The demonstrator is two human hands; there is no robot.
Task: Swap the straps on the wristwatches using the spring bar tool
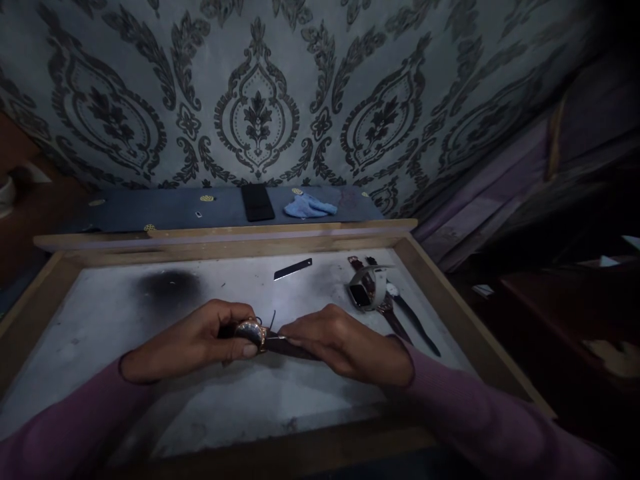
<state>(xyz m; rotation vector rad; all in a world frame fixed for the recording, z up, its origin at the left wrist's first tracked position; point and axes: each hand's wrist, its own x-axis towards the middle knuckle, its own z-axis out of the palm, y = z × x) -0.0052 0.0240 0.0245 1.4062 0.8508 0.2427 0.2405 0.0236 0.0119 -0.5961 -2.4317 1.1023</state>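
- Currently left hand (195, 341) grips watch (250, 334).
- Right hand (345, 341) at strap (290, 347), thin metal piece (277, 338); exact finger hold unclear.
- Metal piece could slip, scratching watch, if pressed off-angle.

Left hand (200, 339): curled, clasping | Right hand (345, 341): back uppermost, pointing left

A wall (257, 120) patterned with dark damask motifs on grey rises behind a blue ledge (125, 212) with yellow spots. The table (450, 313) has a raised wooden rim around a pale, smudged surface. Purplish fabric (500, 190) slants down at right, where the dim light falls away into deep shadow.
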